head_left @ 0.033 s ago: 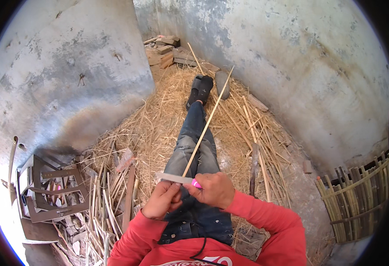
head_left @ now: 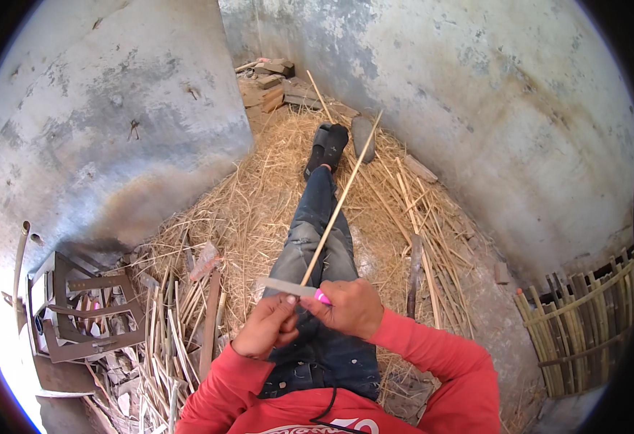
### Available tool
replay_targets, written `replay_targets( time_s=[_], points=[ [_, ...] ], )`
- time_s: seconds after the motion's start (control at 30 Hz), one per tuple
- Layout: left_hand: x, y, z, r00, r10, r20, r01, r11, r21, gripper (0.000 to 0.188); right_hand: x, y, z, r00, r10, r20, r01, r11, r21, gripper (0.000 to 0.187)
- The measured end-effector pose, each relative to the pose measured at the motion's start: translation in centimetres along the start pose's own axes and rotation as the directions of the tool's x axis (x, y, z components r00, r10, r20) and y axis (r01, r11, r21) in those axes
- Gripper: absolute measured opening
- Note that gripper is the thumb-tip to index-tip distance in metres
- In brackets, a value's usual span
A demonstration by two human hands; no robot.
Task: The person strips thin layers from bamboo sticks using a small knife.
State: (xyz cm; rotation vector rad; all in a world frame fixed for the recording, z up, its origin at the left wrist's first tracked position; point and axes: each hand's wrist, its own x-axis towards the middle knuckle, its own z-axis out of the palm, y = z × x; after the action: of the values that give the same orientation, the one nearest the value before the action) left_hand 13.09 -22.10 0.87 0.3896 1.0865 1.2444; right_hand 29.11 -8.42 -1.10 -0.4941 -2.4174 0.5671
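My right hand (head_left: 348,308) is closed round the pink handle of a knife (head_left: 288,286), whose pale blade points left across the near end of a bamboo strip (head_left: 342,199). The long, thin strip slants away over my legs, its far tip up near the wall. My left hand (head_left: 267,323) pinches the strip's near end just below the blade, thumb against it. Both hands sit close together over my lap. Where exactly the edge meets the strip is too small to tell.
Bamboo shavings (head_left: 252,195) cover the floor around my outstretched legs (head_left: 306,231). Split bamboo strips (head_left: 168,347) lie at left beside a rusty metal frame (head_left: 96,354). At right are more sticks (head_left: 432,282) and a bamboo fence-like panel (head_left: 584,325). Bricks (head_left: 273,79) lie near the walls.
The knife blade and both hands have shifted only slightly, the blade tilting a little. The bamboo strip's far tip has moved slightly.
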Motion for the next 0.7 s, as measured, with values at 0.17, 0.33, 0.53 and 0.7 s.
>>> replay_targets(
  time_s=[0.17,0.33,0.53,0.7],
  points=[
    [-0.4,-1.0,0.2,0.990,-0.116,0.080,0.123,0.988,-0.092,0.029,0.6,2.0,-0.1,1.000,-0.026,-0.013,0.026,0.999,-0.027,0.050],
    [-0.4,-0.1,-0.1,0.991,-0.121,0.052,0.126,0.986,-0.110,0.029,2.3,3.2,0.9,0.990,-0.125,-0.064,0.118,0.988,-0.104,0.050],
    [-2.5,0.1,-0.2,0.994,-0.106,-0.005,0.104,0.985,-0.139,0.030,5.7,9.1,1.2,0.974,-0.087,-0.209,0.027,0.961,-0.275,0.050],
    [-6.3,-3.3,0.3,0.940,-0.319,0.123,0.338,0.920,-0.198,0.030,8.1,22.6,-7.0,0.596,0.525,-0.608,-0.748,0.638,-0.182,0.043]
  ],
)
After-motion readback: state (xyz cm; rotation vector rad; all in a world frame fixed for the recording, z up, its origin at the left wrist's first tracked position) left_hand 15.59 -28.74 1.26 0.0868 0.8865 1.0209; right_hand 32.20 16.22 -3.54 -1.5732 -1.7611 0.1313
